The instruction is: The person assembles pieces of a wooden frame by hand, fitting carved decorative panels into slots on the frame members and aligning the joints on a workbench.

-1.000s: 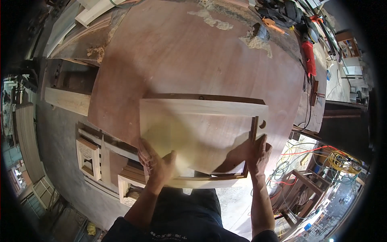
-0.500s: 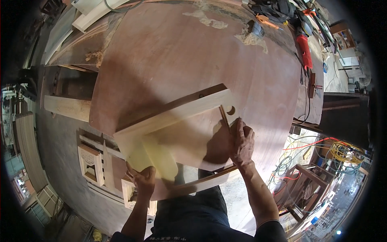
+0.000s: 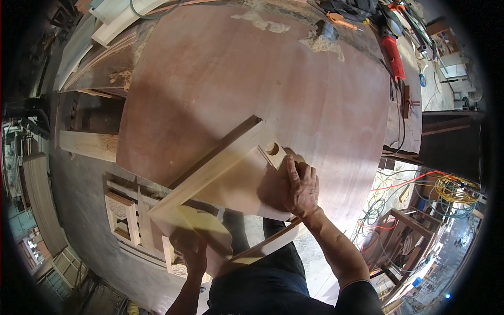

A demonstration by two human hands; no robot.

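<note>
A pale wooden frame (image 3: 211, 167) is tilted over the near edge of a broad reddish-brown plywood worktop (image 3: 236, 73). It has a long straight rail, a left end board with a scalloped inner edge, and a short right end with a round notch. My left hand (image 3: 190, 251) grips the left end board from below, its fingers partly in shadow and hidden. My right hand (image 3: 303, 188) grasps the right end just below the notch, index finger stretched along the wood and thumb out of sight.
Near the worktop's far right lie a red angle grinder (image 3: 392, 56) and an orange-handled tool (image 3: 341, 21). Sawdust (image 3: 320, 44) heaps along the back. Small carved wooden frames (image 3: 123, 218) sit low on the left. Coiled cables (image 3: 451, 186) hang at right beside a wooden stand (image 3: 404, 241).
The wooden frame has turned counterclockwise, its notched end shifting left. My right hand has moved left with it; my left hand has shifted slightly down and right, farther under the board.
</note>
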